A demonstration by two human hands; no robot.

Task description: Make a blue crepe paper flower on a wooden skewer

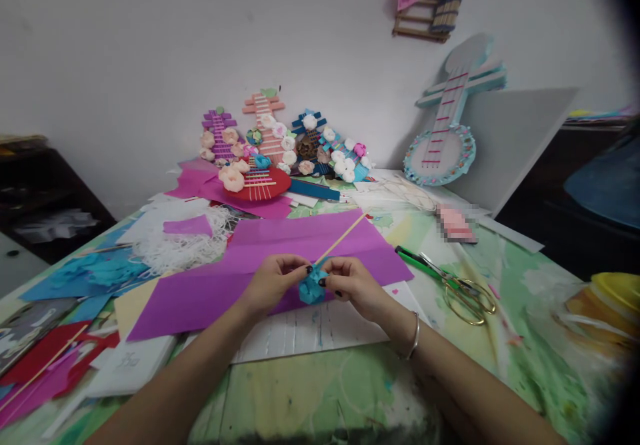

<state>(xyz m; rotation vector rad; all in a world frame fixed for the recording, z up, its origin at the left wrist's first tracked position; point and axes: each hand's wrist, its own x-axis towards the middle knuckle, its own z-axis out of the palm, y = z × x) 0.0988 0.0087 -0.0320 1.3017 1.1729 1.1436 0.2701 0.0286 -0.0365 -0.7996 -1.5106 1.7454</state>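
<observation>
Both hands, left (273, 282) and right (350, 282), pinch a blue paper flower (313, 286) on its stick (340, 240).

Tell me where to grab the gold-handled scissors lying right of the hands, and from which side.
Take the scissors by the gold handle loops, coming from above on the near right. They lie flat on the table, loops toward the person, blades pointing away up-left beside a green pen, so the loops are probably the safest grip.

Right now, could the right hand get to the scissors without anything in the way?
Probably yes. The scissors lie in the open on the table, just right of the right hand, with nothing between. But that hand and the left hand are pinching the blue paper flower.
</observation>
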